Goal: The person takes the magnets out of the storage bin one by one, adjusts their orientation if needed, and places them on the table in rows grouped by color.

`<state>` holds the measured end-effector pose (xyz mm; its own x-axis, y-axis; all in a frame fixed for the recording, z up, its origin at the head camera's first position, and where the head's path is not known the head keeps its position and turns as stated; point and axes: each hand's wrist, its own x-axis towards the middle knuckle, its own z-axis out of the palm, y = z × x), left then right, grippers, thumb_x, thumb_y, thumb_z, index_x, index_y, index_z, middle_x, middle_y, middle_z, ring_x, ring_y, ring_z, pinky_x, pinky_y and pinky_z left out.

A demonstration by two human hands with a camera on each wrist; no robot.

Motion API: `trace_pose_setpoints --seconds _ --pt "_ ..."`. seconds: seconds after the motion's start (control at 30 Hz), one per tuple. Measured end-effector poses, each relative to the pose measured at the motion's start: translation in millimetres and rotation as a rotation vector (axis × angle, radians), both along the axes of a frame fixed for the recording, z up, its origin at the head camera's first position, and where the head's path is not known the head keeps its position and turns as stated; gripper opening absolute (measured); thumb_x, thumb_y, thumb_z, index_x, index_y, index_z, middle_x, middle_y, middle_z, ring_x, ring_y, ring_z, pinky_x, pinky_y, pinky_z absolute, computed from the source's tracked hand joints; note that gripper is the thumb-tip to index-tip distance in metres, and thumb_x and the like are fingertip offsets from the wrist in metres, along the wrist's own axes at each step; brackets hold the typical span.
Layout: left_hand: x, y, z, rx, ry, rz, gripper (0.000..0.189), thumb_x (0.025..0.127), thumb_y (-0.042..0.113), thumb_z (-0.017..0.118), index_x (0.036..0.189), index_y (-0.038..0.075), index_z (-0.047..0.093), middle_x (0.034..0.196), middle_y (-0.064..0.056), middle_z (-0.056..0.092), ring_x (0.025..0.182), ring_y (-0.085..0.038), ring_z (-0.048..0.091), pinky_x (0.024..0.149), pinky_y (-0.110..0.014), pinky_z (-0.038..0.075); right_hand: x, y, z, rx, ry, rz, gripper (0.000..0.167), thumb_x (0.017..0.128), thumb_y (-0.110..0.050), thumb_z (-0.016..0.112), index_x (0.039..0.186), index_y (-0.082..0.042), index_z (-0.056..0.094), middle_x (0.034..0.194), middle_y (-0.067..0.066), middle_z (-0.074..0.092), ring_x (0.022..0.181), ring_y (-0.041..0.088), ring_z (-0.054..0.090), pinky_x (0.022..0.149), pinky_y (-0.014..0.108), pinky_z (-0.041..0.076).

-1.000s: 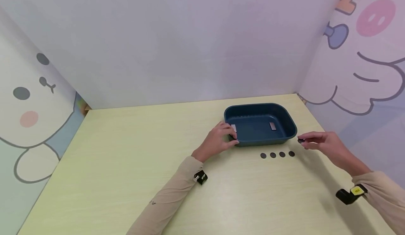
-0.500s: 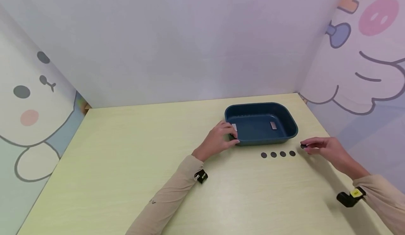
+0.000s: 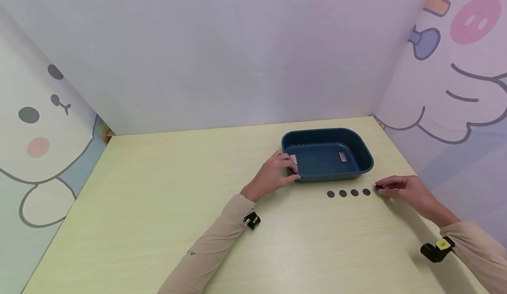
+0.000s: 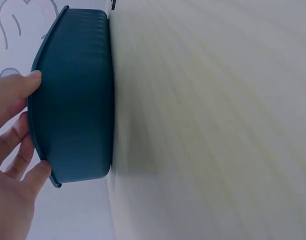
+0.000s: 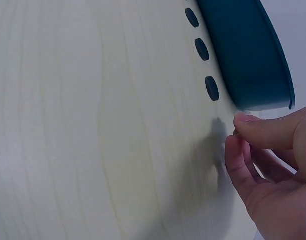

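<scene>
A dark teal plastic basin stands on the table at the right. My left hand grips its rim at the front left corner, fingers over the edge; in the left wrist view the left hand reaches around the basin's rim. Between thumb and fingers, my right hand pinches a small dark disc, low over the table just right of a row. That row is made of several flat dark round discs lying before the basin. The right wrist view has the pinched disc mostly hidden by the right hand's fingertips.
Inside the basin are a small pinkish rectangular piece and a whitish piece near the left hand. The pale wooden table meets a plain curtain behind and cartoon-printed curtains at both sides.
My right hand has lowered with the pinched disc, from beside the basin's corner to the right end of the row. The left hand stays on the rim.
</scene>
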<state>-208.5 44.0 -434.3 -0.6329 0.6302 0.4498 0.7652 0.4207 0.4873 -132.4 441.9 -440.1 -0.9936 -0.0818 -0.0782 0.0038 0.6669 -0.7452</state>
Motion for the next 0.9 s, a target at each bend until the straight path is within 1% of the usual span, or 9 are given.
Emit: trace_pose_setpoints --seconds 0.27,0.47,0.7,0.8,0.9 --pt "-0.2 0.1 0.4 -0.008 0.001 0.011 0.011 0.083 0.024 0.075 0.084 0.017 0.067 0.093 0.005 0.06 0.096 -0.013 0.049 0.108 -0.031 0.028 1.2 2.0 -5.1 0.007 0.004 0.002 0.034 0.082 -0.02 0.075 0.106 0.004 0.069 0.097 -0.01 0.068 0.084 -0.008 0.056 0.064 0.018 0.047" --pt "0.2 -0.1 0.8 -0.003 0.008 0.009 0.011 0.082 0.024 0.075 0.084 0.017 0.068 0.093 0.005 0.06 0.096 -0.013 0.05 0.108 -0.031 0.027 0.6 2.0 -8.8 0.032 0.023 -0.002 0.032 0.082 -0.02 0.075 0.103 0.002 0.07 0.094 -0.006 0.069 0.079 -0.004 0.057 0.059 0.021 0.046" --pt "-0.1 -0.4 0.8 -0.007 0.014 0.007 0.011 0.083 0.024 0.075 0.084 0.017 0.067 0.093 0.005 0.06 0.095 -0.013 0.05 0.109 -0.033 0.026 -0.7 -4.4 -8.7 0.1 0.062 -0.005 0.024 0.079 -0.018 0.078 0.096 -0.002 0.072 0.093 0.006 0.069 0.071 0.002 0.055 0.054 0.023 0.045" --pt "-0.6 -0.4 0.4 -0.013 0.02 0.006 0.011 0.083 0.025 0.075 0.084 0.017 0.067 0.093 0.005 0.06 0.094 -0.012 0.05 0.107 -0.032 0.028 -0.9 -7.0 -8.1 0.121 0.077 0.01 0.022 0.079 -0.016 0.078 0.095 -0.002 0.072 0.092 0.008 0.068 0.069 0.003 0.056 0.053 0.024 0.045" --pt "-0.8 -0.5 0.4 -0.016 0.022 0.004 0.01 0.083 0.025 0.075 0.084 0.017 0.067 0.093 0.005 0.059 0.093 -0.012 0.049 0.104 -0.03 0.031 -0.9 -9.9 -7.4 0.127 0.104 0.016 0.02 0.078 -0.013 0.078 0.093 -0.002 0.072 0.087 0.008 0.067 0.067 0.003 0.056 0.052 0.024 0.046"
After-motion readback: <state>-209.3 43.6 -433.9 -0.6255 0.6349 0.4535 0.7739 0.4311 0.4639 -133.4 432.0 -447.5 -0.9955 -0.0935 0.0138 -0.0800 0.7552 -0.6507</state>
